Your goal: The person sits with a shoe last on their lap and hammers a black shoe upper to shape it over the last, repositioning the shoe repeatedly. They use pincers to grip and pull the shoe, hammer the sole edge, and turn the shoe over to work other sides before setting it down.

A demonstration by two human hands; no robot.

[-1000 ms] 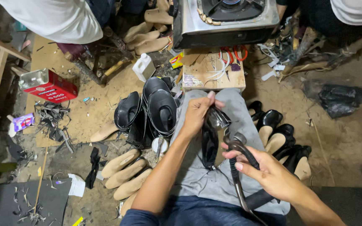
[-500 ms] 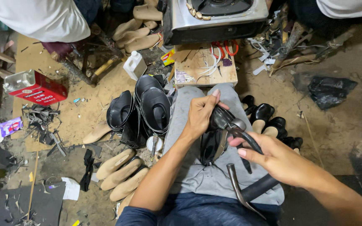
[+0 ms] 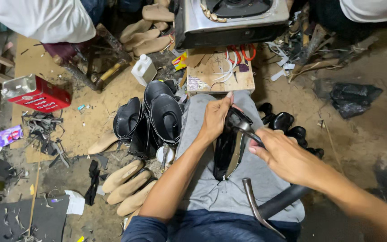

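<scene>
A black shoe (image 3: 227, 150) lies sole-up on my lap, over grey cloth (image 3: 211, 188). My left hand (image 3: 214, 117) grips its far end, thumb raised. My right hand (image 3: 279, 154) holds metal pincers (image 3: 254, 188); their jaws bite the shoe's edge near my left hand, and the long curved handles run back toward my thigh. Both hands sit close together over the shoe.
Black shoe uppers (image 3: 157, 117) stand left of my knee, with tan wooden lasts (image 3: 128, 181) on the floor. A wooden block (image 3: 220, 71) and a gas stove (image 3: 231, 18) lie ahead. A red tin (image 3: 36, 94) is left, more black shoes (image 3: 287, 123) right. Other people sit beyond.
My right hand has slid forward along the pincers toward the shoe's edge. The view has shifted slightly; the left hand keeps its grip.
</scene>
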